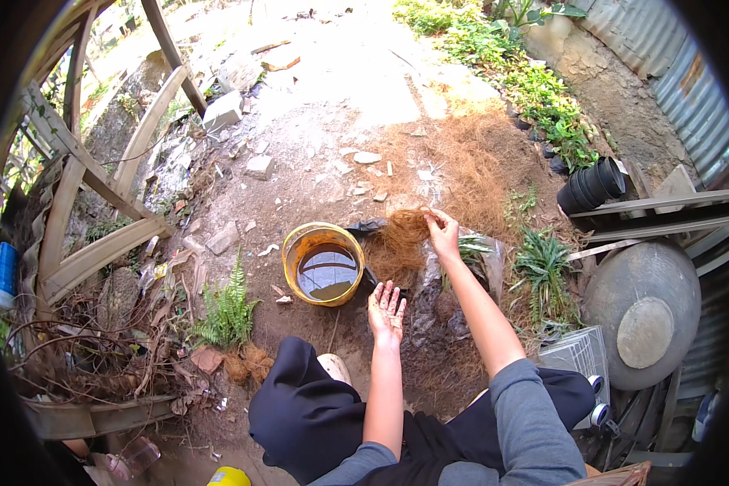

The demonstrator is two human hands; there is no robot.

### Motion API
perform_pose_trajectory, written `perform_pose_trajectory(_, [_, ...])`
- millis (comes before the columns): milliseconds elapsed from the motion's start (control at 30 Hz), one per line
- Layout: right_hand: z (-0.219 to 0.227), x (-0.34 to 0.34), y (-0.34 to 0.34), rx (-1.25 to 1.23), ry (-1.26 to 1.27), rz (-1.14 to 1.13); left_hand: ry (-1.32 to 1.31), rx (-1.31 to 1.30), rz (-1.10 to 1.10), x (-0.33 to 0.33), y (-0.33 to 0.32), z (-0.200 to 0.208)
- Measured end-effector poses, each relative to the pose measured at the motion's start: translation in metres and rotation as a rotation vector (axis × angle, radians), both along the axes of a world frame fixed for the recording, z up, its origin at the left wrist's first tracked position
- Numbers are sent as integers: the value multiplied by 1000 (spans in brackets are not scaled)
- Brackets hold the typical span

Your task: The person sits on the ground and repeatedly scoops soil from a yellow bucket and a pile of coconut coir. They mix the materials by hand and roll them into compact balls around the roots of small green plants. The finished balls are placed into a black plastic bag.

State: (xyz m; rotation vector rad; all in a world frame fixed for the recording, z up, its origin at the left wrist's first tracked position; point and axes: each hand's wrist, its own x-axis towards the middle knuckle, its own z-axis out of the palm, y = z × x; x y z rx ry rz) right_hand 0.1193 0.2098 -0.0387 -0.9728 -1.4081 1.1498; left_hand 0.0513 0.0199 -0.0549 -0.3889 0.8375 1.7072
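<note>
My right hand [443, 235] pinches the upper edge of a tangled clump of brown coir fibre [400, 247], which hangs to the left of the fingers. Lower and nearer to me, my left hand [386, 314] is turned palm up with its fingers stretched out, and specks of dirt cling to it. Nothing rests in that palm. Just left of both hands stands a yellow bucket [306, 241] holding dark, shiny liquid. Black plastic shows beside the bucket, partly hidden by the fibre and my left hand.
Loose fibre [470, 162] spreads over the ground ahead. A fern [228, 312] grows left of the bucket, and a spiky plant [540, 267] to the right. Black pots [591, 186], a large round grey basin [644, 312] and a wire rack [577, 360] line the right side. Wooden slats [109, 259] lean at left.
</note>
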Motion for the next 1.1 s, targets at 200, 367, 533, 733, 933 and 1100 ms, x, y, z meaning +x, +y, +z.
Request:
perform_pose_trajectory(200, [44,-1,3,-102,253,-40,84,-42,-63,13,3,-3])
perform_pose_trajectory(367, [68,10,-11,-248,354,24,607,-151,21,19,47,-1])
perform_pose_trajectory(533, [92,25,-37,-494,562,165,1013,-9,-7,5,81,-15])
perform_pose_trajectory(733, [96,63,-29,-438,577,-40,670,102,-82,7,96,14])
perform_pose_trajectory(933, [102,101,-11,-325,722,-140,320,-87,-13,-11,108,-27])
perform_pose_trajectory(1100, [144,132,-18,-300,733,-150,412,-117,-148,-24,107,-38])
